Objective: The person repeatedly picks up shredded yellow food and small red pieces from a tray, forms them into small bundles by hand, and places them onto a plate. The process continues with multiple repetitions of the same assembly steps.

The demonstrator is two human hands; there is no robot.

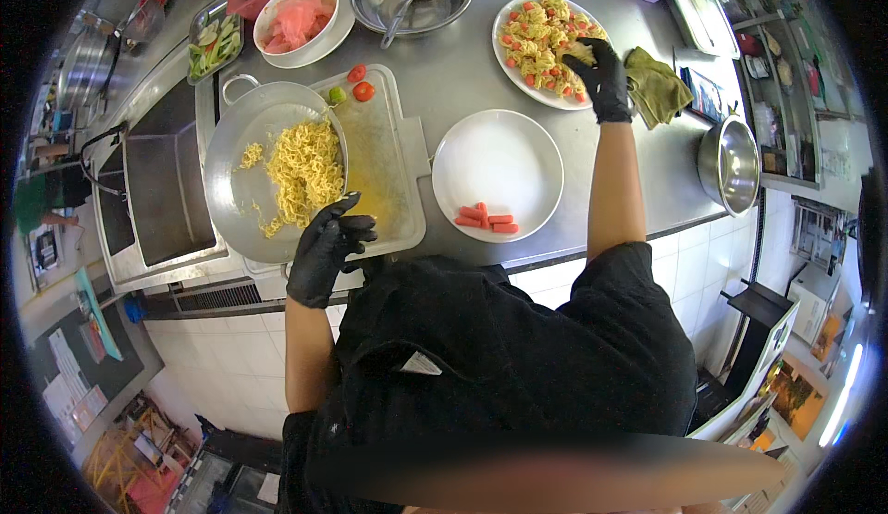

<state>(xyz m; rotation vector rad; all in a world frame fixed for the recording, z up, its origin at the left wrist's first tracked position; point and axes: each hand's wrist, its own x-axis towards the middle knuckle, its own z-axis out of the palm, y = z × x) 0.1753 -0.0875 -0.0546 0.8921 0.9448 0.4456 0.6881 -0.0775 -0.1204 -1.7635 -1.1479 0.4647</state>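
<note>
My right hand (603, 81), in a black glove, is at the right edge of a white plate (500, 40) heaped with yellow noodles and pink sausage pieces (546, 40). Its thumb and fingers close around a clump of noodles (582, 53) there. My left hand (326, 247), also gloved in black, hovers by the near right rim of a wide metal pan (231, 158), fingers apart and holding nothing. Loose yellow noodles (305, 173) lie in that pan. Between my hands, a second white plate (498, 162) carries several short sausage pieces (486, 219) near its front edge.
Under the pan lies a metal tray (398, 201) with tomatoes (363, 91) and a lime (337, 95). Behind stand a white bowl (268, 28) with pink contents and a steel bowl (365, 14) holding a ladle (407, 3). A green cloth (655, 88) and steel bowl (731, 167) are at right; a sink (166, 190) left.
</note>
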